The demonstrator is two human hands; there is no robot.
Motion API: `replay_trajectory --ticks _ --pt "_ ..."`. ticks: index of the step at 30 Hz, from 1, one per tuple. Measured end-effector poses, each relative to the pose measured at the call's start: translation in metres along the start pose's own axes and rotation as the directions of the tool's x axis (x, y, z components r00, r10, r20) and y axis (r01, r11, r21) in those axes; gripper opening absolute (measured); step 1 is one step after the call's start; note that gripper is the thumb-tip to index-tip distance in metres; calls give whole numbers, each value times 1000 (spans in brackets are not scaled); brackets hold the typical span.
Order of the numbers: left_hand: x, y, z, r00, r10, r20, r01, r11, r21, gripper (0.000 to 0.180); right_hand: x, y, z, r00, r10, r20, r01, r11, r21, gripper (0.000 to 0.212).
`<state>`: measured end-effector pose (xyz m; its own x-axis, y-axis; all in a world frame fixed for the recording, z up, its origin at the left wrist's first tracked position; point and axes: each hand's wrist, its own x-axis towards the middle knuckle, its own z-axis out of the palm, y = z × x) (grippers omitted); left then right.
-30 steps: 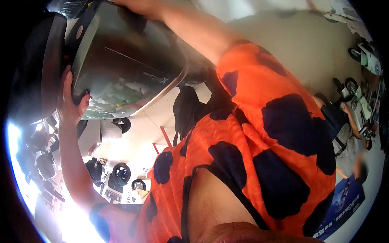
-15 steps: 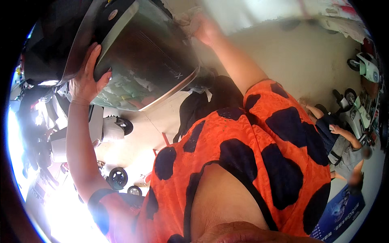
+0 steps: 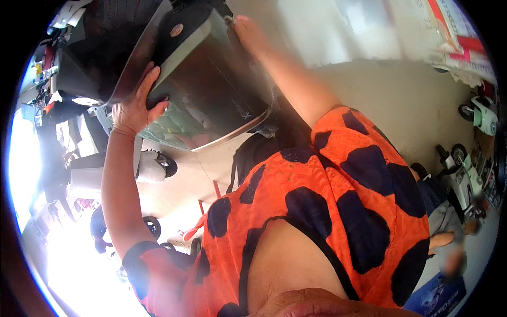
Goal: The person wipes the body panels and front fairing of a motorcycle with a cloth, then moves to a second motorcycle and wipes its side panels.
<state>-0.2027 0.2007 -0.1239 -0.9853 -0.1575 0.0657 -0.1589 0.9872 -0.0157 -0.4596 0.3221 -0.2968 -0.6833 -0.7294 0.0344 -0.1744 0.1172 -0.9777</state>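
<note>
The work is under way, since both hands are at the big dark shiny panel (image 3: 203, 92) in the upper left of the frame. How much is done and how much is left, I cannot tell. A black part (image 3: 100, 66) is just to the panel's left. The left hand (image 3: 134, 108) lies at the panel's left edge, with its thumb spread apart from the fingers. The right hand (image 3: 249, 34) is by the panel's upper right edge. Its fingers look bent, next to a small grey bit (image 3: 228, 20), but it is too blurry to tell if they pinch it.

Half a second ago, the panel and its round badge (image 3: 177, 30) were a bit higher and farther left in the frame. Now the right hand is closer to the panel's edge. The left hand stays at the same edge. More of the white and red box (image 3: 465, 50) shows at the upper right.
</note>
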Motion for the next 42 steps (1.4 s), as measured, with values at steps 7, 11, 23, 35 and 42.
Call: replay_trajectory --ticks 7,11,23,35,42 --pt "-10 -14 1 999 -23 29 24 999 -29 72 -43 32 -20 717 563 410 -653 749 113 48" --pt "-5 -14 12 998 32 53 -27 996 -85 76 -32 58 -17 657 507 558 -746 546 381 44" --pt "-15 -27 26 997 44 68 -37 994 -106 73 4 24 -13 765 370 528 -583 745 322 52" --pt "-25 -35 28 985 39 165 -23 995 -98 76 45 -17 9 863 -251 439 -47 825 564 46" --pt "-12 -32 27 996 51 75 -34 976 -216 77 -35 150 2 717 435 545 -643 715 276 55"
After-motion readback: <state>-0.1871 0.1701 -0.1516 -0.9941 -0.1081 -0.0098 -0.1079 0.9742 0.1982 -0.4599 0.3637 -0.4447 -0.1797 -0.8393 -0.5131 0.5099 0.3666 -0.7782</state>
